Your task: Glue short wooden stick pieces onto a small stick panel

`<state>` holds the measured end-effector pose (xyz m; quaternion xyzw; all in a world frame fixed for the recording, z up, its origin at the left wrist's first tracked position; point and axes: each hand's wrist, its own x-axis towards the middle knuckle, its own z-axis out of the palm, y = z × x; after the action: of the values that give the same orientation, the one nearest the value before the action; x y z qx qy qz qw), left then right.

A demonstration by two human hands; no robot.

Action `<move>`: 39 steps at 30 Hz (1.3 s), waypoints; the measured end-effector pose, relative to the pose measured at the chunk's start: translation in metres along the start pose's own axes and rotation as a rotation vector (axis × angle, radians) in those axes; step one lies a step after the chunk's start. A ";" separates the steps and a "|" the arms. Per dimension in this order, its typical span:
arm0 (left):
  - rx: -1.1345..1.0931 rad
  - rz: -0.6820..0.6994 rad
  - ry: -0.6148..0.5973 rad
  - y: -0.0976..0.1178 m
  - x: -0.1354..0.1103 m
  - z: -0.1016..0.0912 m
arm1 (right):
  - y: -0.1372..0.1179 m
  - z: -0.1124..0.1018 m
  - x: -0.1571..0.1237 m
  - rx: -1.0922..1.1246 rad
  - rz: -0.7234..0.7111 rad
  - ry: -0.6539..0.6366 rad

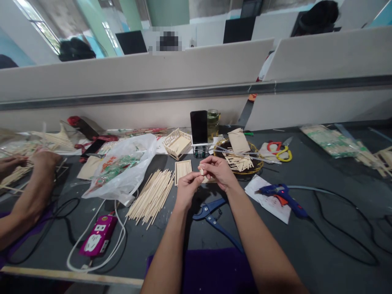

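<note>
Both hands meet over the middle of the table, fingers pinched around short pale wooden sticks (201, 172). My left hand (188, 188) grips them from the left, and my right hand (219, 171) closes on them from the right. Just behind my left hand lies a small stick-built frame (183, 167) filled with sticks. To its left a pile of long thin wooden sticks (151, 196) is spread out. A blue cutter (210, 212) rests beneath my wrists. A wicker basket (260, 165) holding short cut sticks (239, 160) stands beyond my right hand.
A blue glue gun (283, 196) lies on paper at right, its cord trailing. Scissors (283, 153) lie behind it. A phone (199, 127), a jar (213, 122) and a stick-built tray (178, 143) stand at back. A plastic bag (122, 171), pink power strip (98, 234) and co-worker's arm (33, 196) are left.
</note>
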<state>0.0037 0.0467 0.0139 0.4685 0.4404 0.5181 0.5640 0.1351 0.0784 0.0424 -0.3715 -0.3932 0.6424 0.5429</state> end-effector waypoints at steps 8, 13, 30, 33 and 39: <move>-0.030 -0.018 0.005 0.001 0.000 0.001 | 0.000 0.001 0.000 -0.016 -0.039 0.001; -0.012 -0.030 0.007 0.004 0.000 0.002 | -0.001 0.005 -0.001 -0.123 -0.133 0.006; 0.108 0.093 0.100 0.002 0.001 0.000 | -0.014 -0.016 -0.002 -0.336 -0.186 0.068; 0.122 0.100 0.071 0.003 0.001 0.000 | -0.013 -0.013 -0.004 -0.523 -0.278 -0.026; 0.144 0.077 0.036 0.007 -0.001 0.001 | -0.001 -0.008 -0.001 -0.487 -0.150 0.014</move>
<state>0.0031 0.0459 0.0208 0.5152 0.4683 0.5145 0.5006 0.1434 0.0786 0.0400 -0.4654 -0.5592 0.4839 0.4863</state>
